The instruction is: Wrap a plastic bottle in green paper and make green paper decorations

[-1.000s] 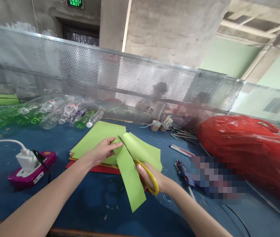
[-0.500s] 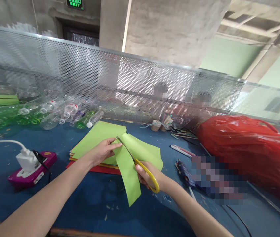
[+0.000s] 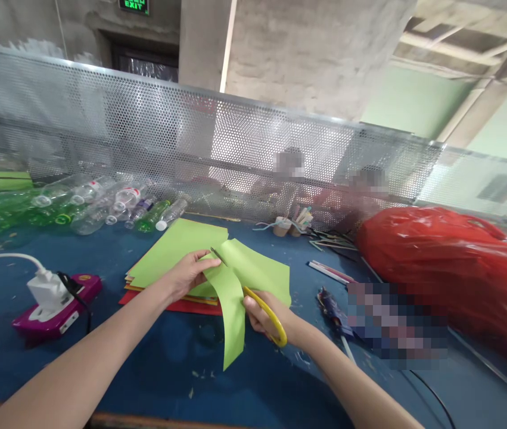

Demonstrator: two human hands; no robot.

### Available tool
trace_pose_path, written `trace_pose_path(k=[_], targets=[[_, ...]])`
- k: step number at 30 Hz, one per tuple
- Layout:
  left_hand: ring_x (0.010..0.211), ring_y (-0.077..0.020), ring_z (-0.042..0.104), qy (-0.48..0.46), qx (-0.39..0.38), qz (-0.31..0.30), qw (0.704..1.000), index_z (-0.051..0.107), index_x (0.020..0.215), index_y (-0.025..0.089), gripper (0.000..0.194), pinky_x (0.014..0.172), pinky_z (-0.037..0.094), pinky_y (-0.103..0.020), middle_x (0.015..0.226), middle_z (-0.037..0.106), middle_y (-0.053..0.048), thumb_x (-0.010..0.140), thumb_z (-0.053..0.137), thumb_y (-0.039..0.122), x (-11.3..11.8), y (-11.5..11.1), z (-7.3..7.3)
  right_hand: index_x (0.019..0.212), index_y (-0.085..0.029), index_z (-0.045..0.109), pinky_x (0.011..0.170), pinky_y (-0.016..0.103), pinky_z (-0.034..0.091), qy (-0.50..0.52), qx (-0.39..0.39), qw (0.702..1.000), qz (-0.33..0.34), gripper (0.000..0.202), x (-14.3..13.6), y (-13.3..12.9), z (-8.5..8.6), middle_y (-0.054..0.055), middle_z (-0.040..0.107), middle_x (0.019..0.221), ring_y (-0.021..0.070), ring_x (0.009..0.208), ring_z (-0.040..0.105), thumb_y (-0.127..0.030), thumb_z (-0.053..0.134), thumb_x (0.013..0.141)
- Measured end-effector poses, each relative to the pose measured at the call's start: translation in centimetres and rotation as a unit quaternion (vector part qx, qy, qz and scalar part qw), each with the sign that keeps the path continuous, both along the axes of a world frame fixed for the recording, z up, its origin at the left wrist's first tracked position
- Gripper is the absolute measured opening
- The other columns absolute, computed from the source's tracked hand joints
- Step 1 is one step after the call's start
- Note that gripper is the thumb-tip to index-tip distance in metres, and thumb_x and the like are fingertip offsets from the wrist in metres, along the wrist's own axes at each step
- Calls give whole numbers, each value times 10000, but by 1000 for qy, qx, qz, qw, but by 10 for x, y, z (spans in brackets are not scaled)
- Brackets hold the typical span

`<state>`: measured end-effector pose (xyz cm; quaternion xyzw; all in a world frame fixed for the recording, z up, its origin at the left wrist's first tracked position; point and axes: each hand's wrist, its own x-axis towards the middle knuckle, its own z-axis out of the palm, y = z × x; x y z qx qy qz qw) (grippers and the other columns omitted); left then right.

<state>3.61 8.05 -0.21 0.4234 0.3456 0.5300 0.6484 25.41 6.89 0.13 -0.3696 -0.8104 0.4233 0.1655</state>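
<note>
My right hand (image 3: 267,313) is closed round the yellow handles of a pair of scissors (image 3: 279,329). Their dark blades reach up and left into a light green sheet of paper (image 3: 260,268). A partly cut strip (image 3: 232,310) of that sheet curls down toward me between my hands. My left hand (image 3: 193,274) pinches the paper at its far left, close to the blade tips. Beneath lies a stack of coloured paper (image 3: 182,241), green on top, with yellow and red edges showing. The middle of the blades is hidden behind the strip.
Several plastic bottles (image 3: 90,211) lie at the back left. A purple power strip (image 3: 59,310) with a white plug sits left. Two small cups (image 3: 282,225) stand before the perforated metal screen (image 3: 146,131). A red plastic bag (image 3: 441,256) fills the right; people are beyond the screen.
The cut strip has swung left and curls more. The scissor blades look closer together, and the sheet's right part lies flatter. Both hands have stayed nearly in place.
</note>
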Motion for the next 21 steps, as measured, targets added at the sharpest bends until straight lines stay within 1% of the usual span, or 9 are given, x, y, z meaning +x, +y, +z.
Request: trace_pose_path(k=[5,10,11,14,15,18,19,20,21], targets=[[758,-180,675,-11,-6,8,1000,684,906,149,314,735,531,-296,878,737,-66,637,800,261,2,1,-1,642,-206,403,399,224,331,-10,12,1000,1,636,0,1,-3,-37,431,465,89,399,406,-817,279,763],[723,-149,668,-18,-8,25,1000,688,872,156,256,706,534,-254,823,736,-40,670,786,281,3,1,-1,664,-204,400,459,244,357,-43,116,992,11,610,1,-2,4,-11,450,575,110,497,434,-759,211,831],[725,-147,669,-18,-8,25,1000,690,868,155,250,709,536,-251,819,736,-40,676,783,284,3,1,-1,665,-205,399,465,247,365,-51,113,992,16,600,2,-3,6,-8,457,576,113,499,443,-742,202,845],[755,-158,675,-17,-8,14,1000,693,888,143,270,728,542,-266,842,737,-57,675,789,277,4,-1,-1,702,-211,409,457,252,386,-65,63,996,26,540,3,-5,10,-10,476,550,124,475,471,-672,201,893],[765,-163,678,-17,-9,11,1000,693,900,139,286,736,543,-271,851,737,-63,666,796,269,4,-1,0,705,-213,405,465,256,390,-64,72,995,30,516,3,-5,10,-9,479,559,127,484,472,-645,208,907],[779,-169,683,-19,-12,10,1000,688,932,140,329,747,546,-278,862,738,-64,647,810,248,5,-2,0,678,-215,374,509,269,385,-58,156,985,38,464,4,-3,10,-2,461,622,129,538,435,-579,236,930],[772,-168,683,-19,-14,11,1000,686,942,142,337,739,548,-277,857,738,-61,646,810,245,6,-2,0,672,-215,367,517,271,381,-58,171,983,38,457,5,-3,10,-1,453,633,129,548,423,-567,241,933],[765,-169,684,-20,-15,12,1000,684,950,141,340,730,551,-277,852,738,-61,649,807,242,6,-2,-1,670,-215,365,515,270,378,-59,168,983,37,455,5,-3,11,-1,448,635,128,547,420,-565,243,933],[762,-172,685,-20,-17,12,1000,682,957,138,341,722,553,-277,849,737,-63,654,803,238,6,-2,-1,671,-216,368,505,268,380,-59,146,987,33,458,5,-4,11,-2,449,628,128,539,427,-573,246,930]])
